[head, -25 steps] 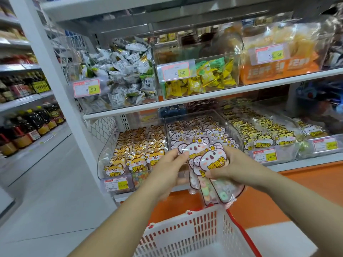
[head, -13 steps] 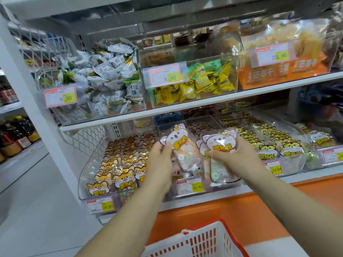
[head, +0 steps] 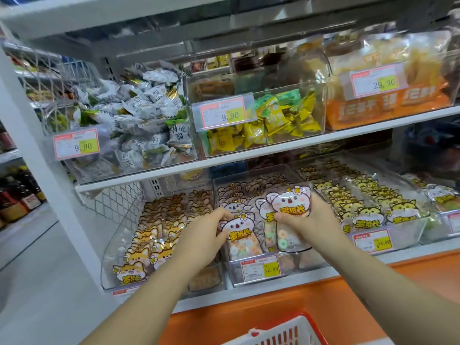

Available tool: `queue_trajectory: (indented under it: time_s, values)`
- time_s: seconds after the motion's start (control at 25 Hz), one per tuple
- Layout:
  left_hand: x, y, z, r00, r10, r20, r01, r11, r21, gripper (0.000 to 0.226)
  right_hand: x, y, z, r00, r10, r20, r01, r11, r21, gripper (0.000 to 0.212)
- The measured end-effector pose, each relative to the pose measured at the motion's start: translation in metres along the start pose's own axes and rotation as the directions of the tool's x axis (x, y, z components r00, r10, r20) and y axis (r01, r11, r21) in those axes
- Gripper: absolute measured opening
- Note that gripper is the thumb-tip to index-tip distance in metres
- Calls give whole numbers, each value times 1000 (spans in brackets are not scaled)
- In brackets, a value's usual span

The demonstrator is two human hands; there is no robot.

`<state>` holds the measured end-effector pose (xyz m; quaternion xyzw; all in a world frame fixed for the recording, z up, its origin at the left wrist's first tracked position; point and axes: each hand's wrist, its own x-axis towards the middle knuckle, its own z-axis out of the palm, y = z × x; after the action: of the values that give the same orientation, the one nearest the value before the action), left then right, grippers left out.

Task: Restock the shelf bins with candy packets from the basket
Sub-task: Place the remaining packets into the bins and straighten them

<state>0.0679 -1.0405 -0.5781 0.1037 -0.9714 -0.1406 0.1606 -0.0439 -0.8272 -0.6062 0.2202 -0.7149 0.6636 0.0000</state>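
Koala candy packet (head: 238,235): upright at front of middle clear bin (head: 296,266), lower end inside bin; left hand (head: 202,236) pinches its upper left edge, packet lying right of fingers. Second koala packet (head: 290,204): raised above bin front, clamped by right hand (head: 312,221), thumb on face, fingers behind, packet left of palm. Flanking bins: fox packets (head: 139,255) left, hamster packets (head: 368,215) right. Red-rimmed basket (head: 286,332) below.

A white metal shelving upright (head: 74,227) stands on a pale grey glossy floor (head: 37,295); dark bottles (head: 15,197) line a neighbouring white shelf (head: 27,227).
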Motion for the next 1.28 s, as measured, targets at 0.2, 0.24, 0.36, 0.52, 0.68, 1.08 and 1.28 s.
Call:
queue_trajectory:
  time_s: [0.2,0.24,0.36,0.52,0.68,1.08,1.28]
  values:
    - [10,11,-6,974,220,61,-228,911,345,33,0,8,2,998,15,61,-8,994,-112,37]
    - [8,12,-1,966,228,123,-259,866,428,31,0,11,-2,996,36,83,-23,988,-152,37]
    - [8,12,4,954,204,221,-293,795,531,19,0,16,-12,992,73,101,-43,960,-276,38]
    - [18,28,5,943,152,295,-276,852,444,25,1,11,-16,991,-12,131,69,897,-436,51]
    - [26,34,21,929,118,351,-286,832,475,24,-1,-2,-13,960,-166,226,264,802,-536,49]
    - [28,21,28,900,89,427,-229,930,288,37,-4,-5,-6,950,-12,313,263,572,-777,60]
    - [37,41,24,945,154,288,-110,980,-165,40,0,-4,-22,929,104,354,129,807,-576,17]
